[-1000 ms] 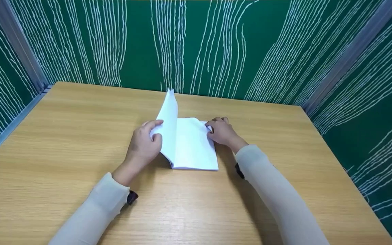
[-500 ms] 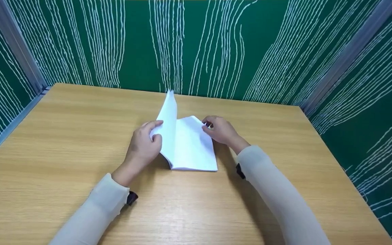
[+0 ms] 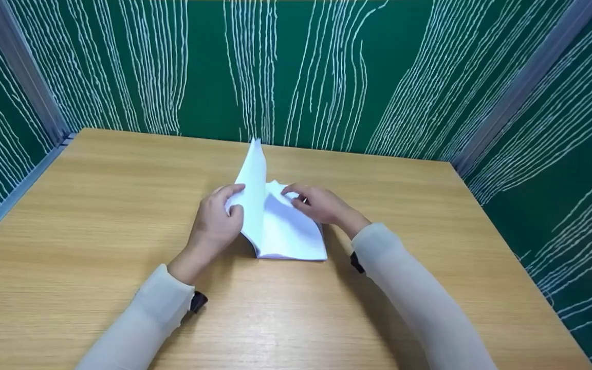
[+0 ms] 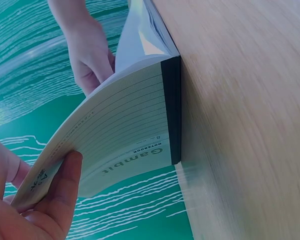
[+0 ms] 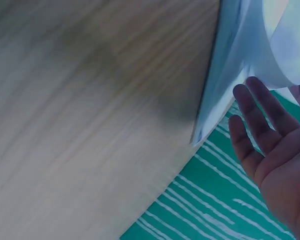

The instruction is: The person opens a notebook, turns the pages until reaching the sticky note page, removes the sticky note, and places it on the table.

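A notebook point(image 3: 301, 244) stands open on the table, its left part raised nearly upright. My left hand point(image 3: 215, 216) grips the outer edge of that raised part point(image 3: 254, 200), thumb on the inner pages. The left wrist view shows its lined cover point(image 4: 125, 110), printed "Gambit NOTEBOOK", and a black spine point(image 4: 174, 110) against the tabletop. At the far right part of the notebook, my right hand point(image 3: 321, 205) pinches a white page point(image 5: 282, 62), lifted and curled leftward. Its other fingers point(image 5: 252, 110) are spread beneath; the thumb is hidden in the right wrist view.
The wooden table point(image 3: 95, 231) extends on all sides of the notebook. Behind it rises a green wall point(image 3: 316, 77) with white wavy lines, and grey posts point(image 3: 527, 87) stand at the corners. A dark device point(image 3: 199, 301) sits at the left wrist.
My right hand has lifted the page by its far right corner and moved left with it, so the page now curls and shades the sheet below. The left hand has stayed in place.
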